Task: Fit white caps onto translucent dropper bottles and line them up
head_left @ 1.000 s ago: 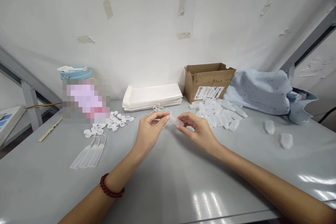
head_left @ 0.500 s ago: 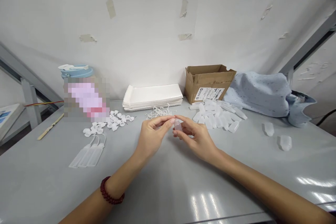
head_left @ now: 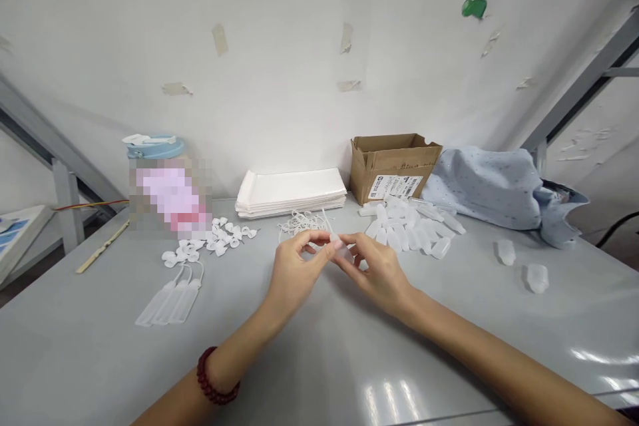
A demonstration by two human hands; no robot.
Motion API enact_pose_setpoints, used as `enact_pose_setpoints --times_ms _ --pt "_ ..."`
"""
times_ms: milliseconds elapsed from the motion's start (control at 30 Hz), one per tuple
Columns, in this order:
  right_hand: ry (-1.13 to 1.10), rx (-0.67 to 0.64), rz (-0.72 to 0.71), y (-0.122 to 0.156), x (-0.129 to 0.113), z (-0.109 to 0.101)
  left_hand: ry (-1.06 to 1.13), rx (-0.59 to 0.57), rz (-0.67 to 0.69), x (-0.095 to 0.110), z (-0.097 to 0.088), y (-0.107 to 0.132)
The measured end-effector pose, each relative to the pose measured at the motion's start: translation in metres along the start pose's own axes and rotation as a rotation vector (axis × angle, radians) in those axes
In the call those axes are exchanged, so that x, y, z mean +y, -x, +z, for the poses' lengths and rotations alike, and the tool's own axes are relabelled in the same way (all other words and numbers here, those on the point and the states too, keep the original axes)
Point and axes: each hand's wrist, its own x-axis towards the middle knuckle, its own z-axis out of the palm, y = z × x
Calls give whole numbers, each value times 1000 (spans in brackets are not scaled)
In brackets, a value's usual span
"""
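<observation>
My left hand (head_left: 298,269) and my right hand (head_left: 380,274) meet over the middle of the table. Between them is a small translucent plastic sleeve (head_left: 344,251), tilted and partly hidden by the fingers. My left thumb and index finger pinch its top end, where a thin white cord (head_left: 326,218) sticks up. The fingers of my right hand close around its lower right side. Just behind my left hand lies a tangle of white cords (head_left: 301,221). To the right is a heap of similar translucent sleeves (head_left: 409,229).
Several small white plastic pieces (head_left: 219,236) lie at left, above a few sleeves with cord loops (head_left: 170,303). At the back stand white envelopes (head_left: 292,192), a cardboard box (head_left: 394,163) and light-blue cloth (head_left: 486,186). Two loose sleeves (head_left: 536,278) lie far right. A blue-lidded container (head_left: 154,146) stands left.
My view has tilted up a little, so the scene sits lower. The held sleeve has tipped between my fingers, and a white cord now shows above its top end.
</observation>
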Motion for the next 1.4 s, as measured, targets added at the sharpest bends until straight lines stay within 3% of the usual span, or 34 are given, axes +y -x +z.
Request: enact_pose_setpoints --times_ms 167,333,500,700,900,1133,1233,1400 --pt "-86 -54 33 0 -6 -2 239 -125 -163 3 -4 -2" --pt "-386 -85 252 -2 -16 -6 483 -288 -224 -4 -10 -7" --pt "-767 -111 502 -8 -22 -12 536 -314 -231 -8 -16 -10" --pt "-957 -196 543 -12 -24 -16 511 -288 -233 -3 -18 -8" --pt "-955 -160 535 -13 -22 -19 65 -149 37 4 -18 -4" --pt "-953 -191 556 -12 -20 -18 -428 -208 570 2 -18 4" --pt "-944 -209 546 -13 -22 -18 -530 -192 660 0 -18 3" --pt "-956 -304 559 -8 -26 -11 -673 -281 697 3 -24 15"
